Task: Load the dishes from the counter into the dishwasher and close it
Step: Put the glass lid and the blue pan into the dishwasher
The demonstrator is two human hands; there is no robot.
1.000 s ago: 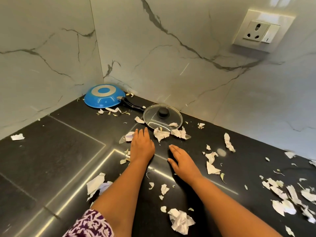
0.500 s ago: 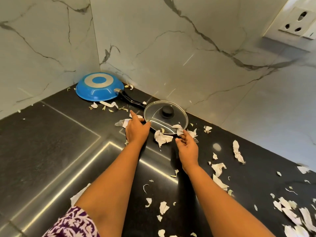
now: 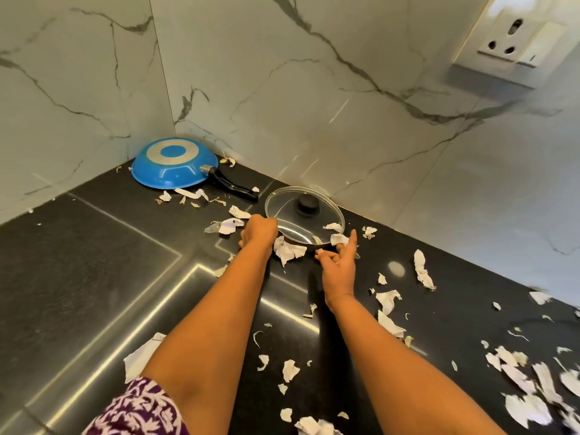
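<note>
A round glass lid (image 3: 303, 219) with a black knob lies on the black counter near the marble wall. Its near edge looks raised a little off the counter. My left hand (image 3: 259, 230) is closed on the lid's left rim. My right hand (image 3: 339, 262) sits at the lid's near right rim with its fingers spread, touching the edge or a paper scrap there. A blue frying pan (image 3: 174, 164) lies upside down in the back corner, its black handle (image 3: 232, 186) pointing toward the lid. No dishwasher is in view.
Torn white paper scraps (image 3: 287, 251) litter the black counter (image 3: 94, 277), thickest at the right (image 3: 527, 387). Marble walls (image 3: 314, 105) meet in a corner behind the pan. A white wall socket (image 3: 514, 42) is at the upper right.
Both hands have moved forward from flat on the counter to the glass lid. My left hand has closed on its left rim and the near edge has lifted slightly.
</note>
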